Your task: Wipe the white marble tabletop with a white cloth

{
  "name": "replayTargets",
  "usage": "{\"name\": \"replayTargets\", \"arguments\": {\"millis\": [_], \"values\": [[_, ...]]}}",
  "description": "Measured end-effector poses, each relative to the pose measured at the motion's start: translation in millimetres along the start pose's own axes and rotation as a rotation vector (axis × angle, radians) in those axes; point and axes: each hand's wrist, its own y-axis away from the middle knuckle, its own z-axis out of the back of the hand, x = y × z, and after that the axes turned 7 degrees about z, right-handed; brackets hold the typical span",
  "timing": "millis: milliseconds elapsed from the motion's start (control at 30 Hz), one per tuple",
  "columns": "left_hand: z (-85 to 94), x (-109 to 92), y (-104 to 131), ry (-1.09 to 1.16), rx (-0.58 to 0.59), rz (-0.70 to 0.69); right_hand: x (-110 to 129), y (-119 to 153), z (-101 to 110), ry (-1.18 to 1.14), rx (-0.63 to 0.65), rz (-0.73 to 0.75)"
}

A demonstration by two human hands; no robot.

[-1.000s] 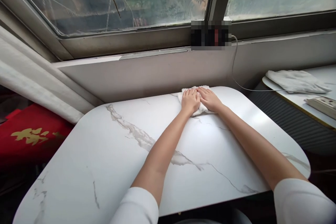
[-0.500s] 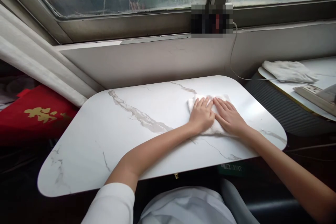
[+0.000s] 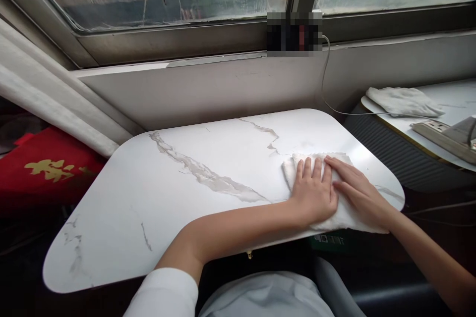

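A white cloth (image 3: 347, 218) lies on the right part of a white tabletop with grey marbled veins (image 3: 111, 193). Its lower corner reaches the tabletop's near edge. My left hand (image 3: 314, 193) presses flat on the cloth, fingers stretched and slightly spread. Beside it, my right hand (image 3: 360, 188) also rests on the cloth with its fingers extended, their tips close to the left hand's fingers. Neither hand is closed around the cloth; the hands hide much of its middle.
At right, a second table holds a folded white cloth (image 3: 405, 101) and a power strip (image 3: 442, 138). A thin white cable (image 3: 324, 74) hangs from the windowsill. A red fabric item with gold lettering (image 3: 55, 168) lies left, below a pale curtain (image 3: 52, 84).
Both hands have slid the cloth toward me and a little to the right, to the tabletop's near edge. The veining previously under the cloth is now visible.
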Motion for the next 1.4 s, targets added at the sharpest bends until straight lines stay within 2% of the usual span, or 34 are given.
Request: {"name": "replayTargets", "arguments": {"millis": [100, 200, 367, 467, 567, 667, 833, 1000, 1200, 1300, 1400], "values": [[-10.2, -1.2, -33.5, 0.028, -0.016, 0.001, -26.3, -19.1, -0.8, -0.009, -0.053, -0.058], [-19.6, 0.7, -77.5, 0.05, -0.003, 0.017, -60.3, -48.4, -4.0, 0.035, -0.093, -0.074], [-29.2, 15.7, -156.2, 0.052, -0.008, 0.107, -117.3, -116.6, -9.4, 0.042, -0.077, -0.002], [-31.8, 28.9, -195.4, 0.036, -0.018, 0.162, -138.1, -156.8, -12.7, 0.046, -0.083, 0.018], [-33.5, 39.6, -220.6, 0.028, -0.037, 0.202, -146.9, -184.8, -17.0, 0.074, -0.101, -0.033], [-34.6, 43.8, -229.0, 0.021, -0.051, 0.234, -150.5, -194.4, -20.5, 0.082, -0.108, -0.038], [-35.7, 34.9, -215.5, 0.001, -0.065, 0.203, -153.1, -174.2, -17.4, 0.08, -0.089, 0.006], [-37.9, 4.7, -180.1, 0.017, -0.058, 0.132, -140.3, -119.4, -2.8, 0.133, -0.051, -0.027], [-29.9, -33.8, -107.5, 0.054, 0.037, -0.039, -91.8, -23.0, 14.3, 0.235, -0.06, -0.125], [-20.9, -39.3, -64.3, 0.061, 0.081, -0.083, -60.6, 15.6, 13.7, 0.232, -0.096, -0.066], [-12.1, -34.6, -31.5, 0.065, 0.079, -0.102, -34.2, 34.4, 7.2, 0.216, -0.12, -0.017]]}}
